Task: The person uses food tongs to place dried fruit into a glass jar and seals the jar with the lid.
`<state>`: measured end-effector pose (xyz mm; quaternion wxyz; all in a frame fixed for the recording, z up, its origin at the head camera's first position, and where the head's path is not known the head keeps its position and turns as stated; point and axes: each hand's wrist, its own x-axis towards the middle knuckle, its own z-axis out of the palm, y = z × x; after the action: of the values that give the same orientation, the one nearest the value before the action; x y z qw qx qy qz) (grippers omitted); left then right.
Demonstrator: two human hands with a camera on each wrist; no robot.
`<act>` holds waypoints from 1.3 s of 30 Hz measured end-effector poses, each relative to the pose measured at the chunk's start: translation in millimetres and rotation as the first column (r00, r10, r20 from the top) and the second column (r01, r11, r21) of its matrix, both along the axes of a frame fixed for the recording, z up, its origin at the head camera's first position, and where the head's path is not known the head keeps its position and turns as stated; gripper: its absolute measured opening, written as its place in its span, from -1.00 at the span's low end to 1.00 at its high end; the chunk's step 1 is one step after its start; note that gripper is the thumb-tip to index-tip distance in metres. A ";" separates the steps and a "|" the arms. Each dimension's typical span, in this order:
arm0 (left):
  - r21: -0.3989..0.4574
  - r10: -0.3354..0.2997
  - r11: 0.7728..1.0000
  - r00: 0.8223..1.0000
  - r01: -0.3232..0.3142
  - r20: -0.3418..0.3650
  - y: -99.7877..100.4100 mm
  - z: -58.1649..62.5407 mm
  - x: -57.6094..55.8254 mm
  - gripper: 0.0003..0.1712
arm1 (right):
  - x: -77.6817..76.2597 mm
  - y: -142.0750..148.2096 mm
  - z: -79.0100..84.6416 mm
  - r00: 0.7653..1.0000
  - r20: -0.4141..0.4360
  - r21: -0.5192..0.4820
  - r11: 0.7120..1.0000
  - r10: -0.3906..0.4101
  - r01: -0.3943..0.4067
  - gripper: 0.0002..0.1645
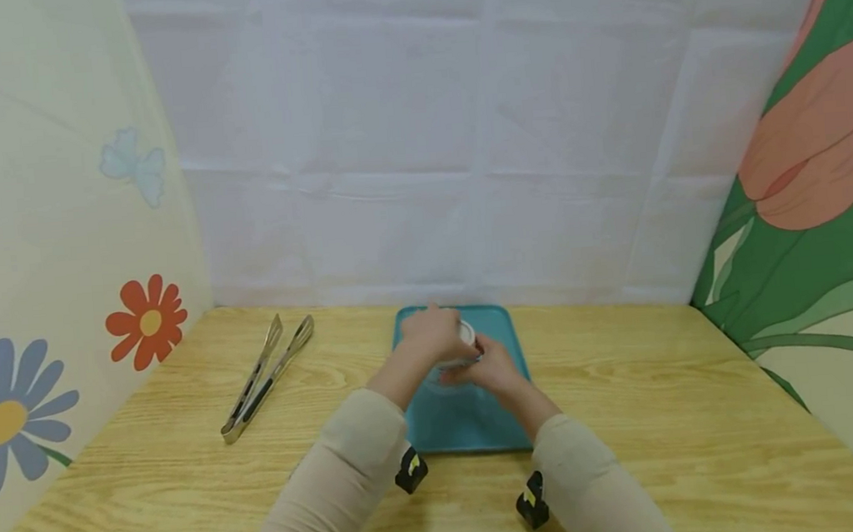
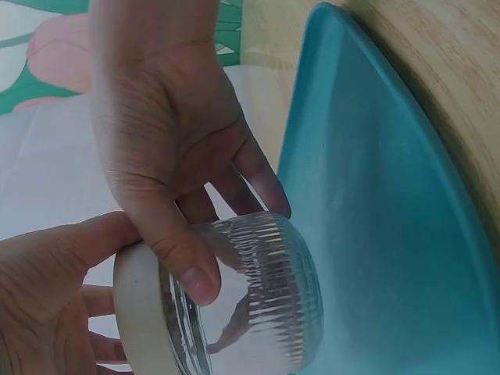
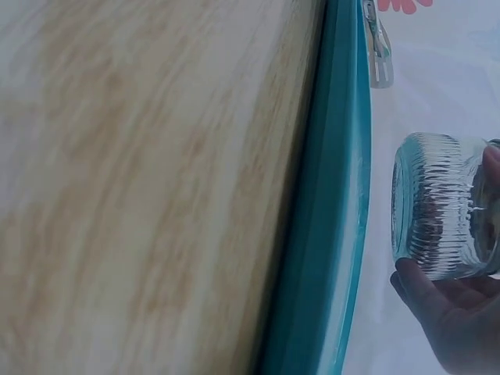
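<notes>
A clear ribbed glass jar with a white lid is held between both hands over a teal tray. My left hand grips the lid, its thumb and fingers around the rim. From the other side, my right hand holds the glass body; in the left wrist view its thumb lies along the glass just below the lid. The right wrist view shows the jar's ribbed lower part above the tray, with right fingers against it. Whether the jar contains anything cannot be told through the reflections.
Metal tongs with dark grips lie spread on the wooden table, left of the tray. A white cloth hangs behind the table, and flower-printed panels stand at both sides. Black wrist mounts hang under the sleeves.
</notes>
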<state>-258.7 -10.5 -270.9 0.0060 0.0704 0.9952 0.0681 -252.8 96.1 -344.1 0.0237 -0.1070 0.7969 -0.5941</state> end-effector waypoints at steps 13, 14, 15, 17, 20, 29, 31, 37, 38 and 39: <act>0.026 -0.237 0.971 0.967 0.236 0.097 -6.4 4.7 -4.8 -0.34 | 1.6 0.3 0.8 1.000 0.016 -0.009 1.000 0.021 -0.021 -0.16; 0.037 -0.252 0.968 0.963 0.250 0.100 -7.2 5.2 -4.7 -0.35 | 1.6 0.4 0.7 1.000 0.017 -0.007 1.000 0.024 -0.024 -0.16; 0.053 -0.266 0.964 0.958 0.262 0.104 -8.2 5.4 -4.8 -0.35 | 1.6 0.6 0.6 0.999 0.016 -0.008 1.000 0.028 -0.028 -0.16; 0.104 -0.287 0.956 0.951 0.275 0.117 -10.2 5.6 -4.8 -0.34 | 1.3 1.5 0.0 0.999 0.006 -0.008 0.999 0.037 -0.037 -0.17; 0.201 -0.323 0.935 0.936 0.293 0.138 -12.8 4.5 -6.0 -0.33 | 1.2 3.3 -1.0 0.998 -0.019 -0.011 0.998 0.059 -0.059 -0.19; 0.090 -0.069 0.993 0.996 0.074 -0.057 -1.7 -2.4 -7.4 -0.07 | -0.2 2.4 -0.4 0.997 -0.028 -0.109 0.991 0.077 -0.080 -0.32; 0.036 0.020 0.999 0.997 -0.018 -0.077 2.7 -4.2 -7.0 -0.07 | 3.1 1.3 3.5 0.998 -0.024 -0.077 0.995 0.056 -0.057 -0.31; -0.101 0.115 0.988 0.992 -0.119 -0.041 8.6 -5.7 -8.4 -0.18 | 1.7 0.2 0.1 0.999 -0.016 0.013 0.999 -0.033 0.033 -0.19; -0.114 0.112 0.987 0.993 -0.115 -0.037 8.7 -5.1 -8.1 -0.19 | 1.7 0.1 -0.2 0.999 -0.019 0.014 0.999 -0.039 0.039 -0.19; -0.115 0.108 0.987 0.993 -0.111 -0.038 8.8 -4.5 -8.0 -0.19 | 1.5 -0.1 -0.3 0.999 -0.025 0.017 0.999 -0.047 0.047 -0.20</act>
<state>-266.7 -1.8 -275.5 -0.0092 0.0162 0.9998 0.0090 -251.2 96.1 -344.4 0.0008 -0.0955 0.8045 -0.5862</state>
